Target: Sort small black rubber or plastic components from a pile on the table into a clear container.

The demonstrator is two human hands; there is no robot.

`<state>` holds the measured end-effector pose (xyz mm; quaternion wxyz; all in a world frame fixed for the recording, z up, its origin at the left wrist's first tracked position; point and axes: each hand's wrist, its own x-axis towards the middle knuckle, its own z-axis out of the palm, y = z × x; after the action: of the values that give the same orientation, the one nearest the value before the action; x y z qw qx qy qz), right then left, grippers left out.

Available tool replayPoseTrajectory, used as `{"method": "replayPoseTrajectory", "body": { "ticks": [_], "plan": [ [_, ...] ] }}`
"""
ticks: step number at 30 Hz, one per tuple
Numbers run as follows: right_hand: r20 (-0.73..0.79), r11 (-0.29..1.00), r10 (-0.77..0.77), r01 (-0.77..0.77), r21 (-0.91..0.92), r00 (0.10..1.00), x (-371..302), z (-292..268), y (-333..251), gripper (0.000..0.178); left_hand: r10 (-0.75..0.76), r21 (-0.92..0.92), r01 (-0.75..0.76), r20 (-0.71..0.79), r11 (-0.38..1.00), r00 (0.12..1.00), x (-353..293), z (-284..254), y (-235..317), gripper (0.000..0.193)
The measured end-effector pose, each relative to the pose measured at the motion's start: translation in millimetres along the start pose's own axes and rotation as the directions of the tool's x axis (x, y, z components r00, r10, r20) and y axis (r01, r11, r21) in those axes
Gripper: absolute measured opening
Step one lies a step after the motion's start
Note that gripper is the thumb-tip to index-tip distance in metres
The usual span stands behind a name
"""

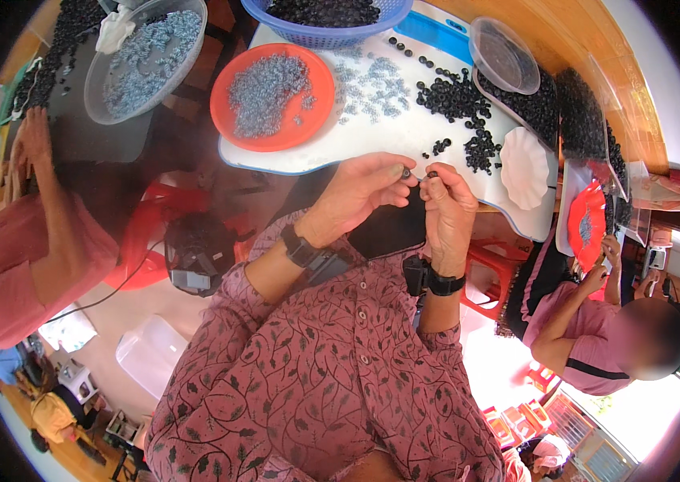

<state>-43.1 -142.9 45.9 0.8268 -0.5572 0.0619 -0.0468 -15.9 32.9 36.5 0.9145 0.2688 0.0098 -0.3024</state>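
We're mid-assembly, both hands up at the near edge of the white tray (372,153); left hand (356,193) is curled nearly closed, thumb and forefinger pinching a small dark ring (406,171); right hand (446,205) is likewise closed to a pinch on a second small black piece (432,173), fingertips facing the left ones; the two pieces sit just apart, between the hands, above the tray rim; can't tell whether either piece also carries one of the clear parts, too small; our read: this is the mating step, one part being lined up with the other; next move looks to call for fine axial alignment and a short press, grip kept tight so nothing pops out; stock is within reach: loose black rings (456,100) far right on the tray, clear small parts (372,84) scattered centre, more of them in the orange plate (272,96) far left; blue basket (328,20) of black rings beyond; other people work at either side, hands well apart from ours.
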Motion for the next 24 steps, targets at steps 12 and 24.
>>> {"method": "replayPoseTrajectory", "body": {
  "ticks": [12, 24],
  "plan": [
    [0.024, 0.989, -0.143, 0.143, -0.029, 0.989, -7.3, 5.0, -9.6, 0.020, 0.056, -0.007, -0.056, 0.021, 0.998, 0.998, -0.5, 18.9, -5.0, 0.027],
    [0.045, 0.977, -0.186, 0.190, -0.094, 0.981, -7.9, 12.0, -12.4, 0.021, 0.112, 0.045, -0.111, -0.035, 0.993, 0.993, -2.4, 25.7, -10.2, 0.028]
  ]
}}
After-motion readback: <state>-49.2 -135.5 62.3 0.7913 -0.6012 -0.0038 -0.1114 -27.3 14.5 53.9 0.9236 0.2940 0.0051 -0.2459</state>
